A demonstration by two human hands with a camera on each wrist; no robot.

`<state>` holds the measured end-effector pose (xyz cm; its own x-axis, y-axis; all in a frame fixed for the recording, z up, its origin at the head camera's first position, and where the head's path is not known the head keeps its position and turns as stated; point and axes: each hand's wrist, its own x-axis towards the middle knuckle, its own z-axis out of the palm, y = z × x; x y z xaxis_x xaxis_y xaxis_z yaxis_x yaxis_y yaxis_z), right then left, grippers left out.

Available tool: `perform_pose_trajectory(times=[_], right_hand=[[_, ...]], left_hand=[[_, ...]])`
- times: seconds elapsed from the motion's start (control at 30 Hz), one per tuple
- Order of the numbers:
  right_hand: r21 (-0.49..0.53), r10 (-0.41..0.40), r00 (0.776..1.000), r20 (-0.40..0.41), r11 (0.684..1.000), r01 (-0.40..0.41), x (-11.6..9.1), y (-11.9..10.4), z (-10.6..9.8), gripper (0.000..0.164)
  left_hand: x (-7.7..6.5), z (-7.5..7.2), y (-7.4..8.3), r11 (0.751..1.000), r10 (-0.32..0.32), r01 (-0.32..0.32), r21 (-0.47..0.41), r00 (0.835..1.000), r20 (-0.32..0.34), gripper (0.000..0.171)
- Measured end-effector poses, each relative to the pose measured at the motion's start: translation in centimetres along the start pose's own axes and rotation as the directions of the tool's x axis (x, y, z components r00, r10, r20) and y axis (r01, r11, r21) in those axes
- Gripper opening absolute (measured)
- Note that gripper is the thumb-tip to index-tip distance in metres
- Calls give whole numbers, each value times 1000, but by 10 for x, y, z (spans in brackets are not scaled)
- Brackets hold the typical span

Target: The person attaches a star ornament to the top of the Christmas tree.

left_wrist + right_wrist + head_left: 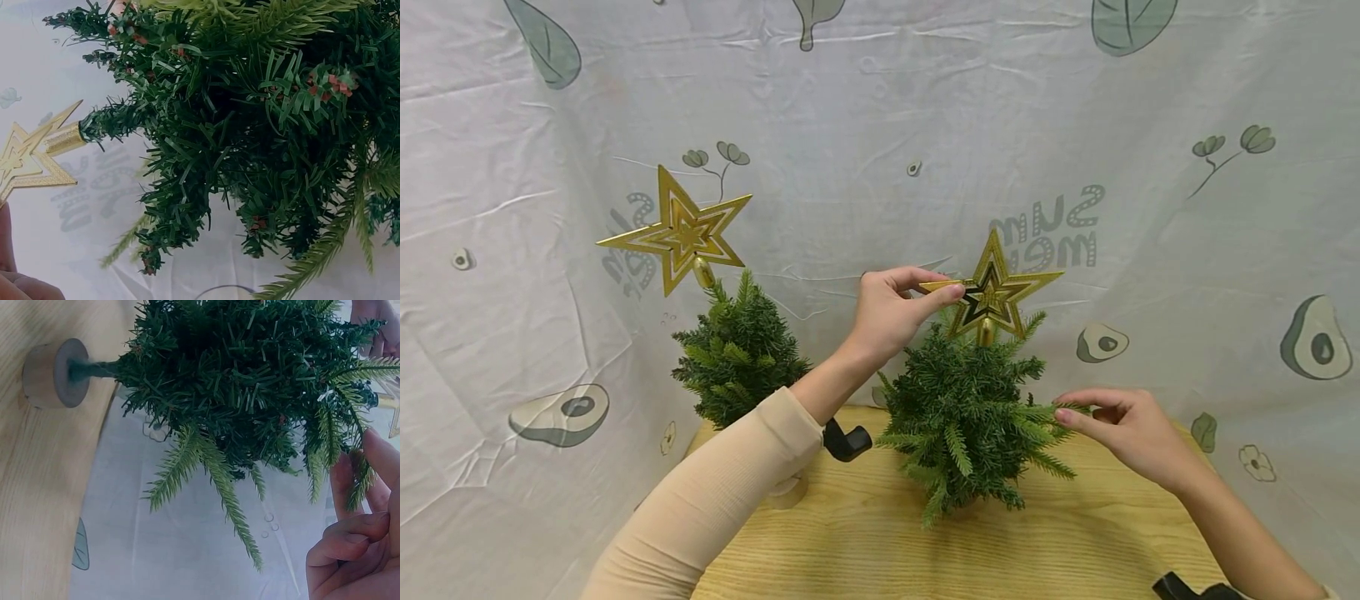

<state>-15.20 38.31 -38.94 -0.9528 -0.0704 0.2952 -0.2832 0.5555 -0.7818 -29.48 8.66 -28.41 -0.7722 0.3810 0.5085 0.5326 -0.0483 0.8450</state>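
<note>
A small artificial Christmas tree (966, 417) stands upright on the table, bearing a gold star topper (1000, 296). My left hand (891, 312) pinches the star's left point between thumb and fingers. In the left wrist view the star (37, 181) sits on the tree's tip by its gold socket (64, 139). On the tree's right side, my right hand (1131, 429) pinches a light green branch (1067, 410) near its end. The right wrist view has that hand (356, 544) with thumb and finger about the sprig (362, 484).
A second Christmas tree (741, 350) with a tilted gold star (688, 233) stands behind my left forearm. Each tree stands on the wooden table (850, 542); the nearer one has a round wooden base (47, 378). Behind hangs a printed curtain (850, 167). Black straps cross near both wrists.
</note>
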Motion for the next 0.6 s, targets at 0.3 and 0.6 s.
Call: perform_pose_trajectory(times=[0.3, 0.6], right_hand=[[-9, 5, 1000, -2, 1000, -5, 0, -1, 0, 18], [-11, 16, 1000, 1, 1000, -16, 0, -1, 0, 18]], left_hand=[[-1, -1, 0, 1000, -7, 7, 10, 1000, 28, 16], [-2, -1, -2, 999, -8, 6, 42, 999, 47, 17]])
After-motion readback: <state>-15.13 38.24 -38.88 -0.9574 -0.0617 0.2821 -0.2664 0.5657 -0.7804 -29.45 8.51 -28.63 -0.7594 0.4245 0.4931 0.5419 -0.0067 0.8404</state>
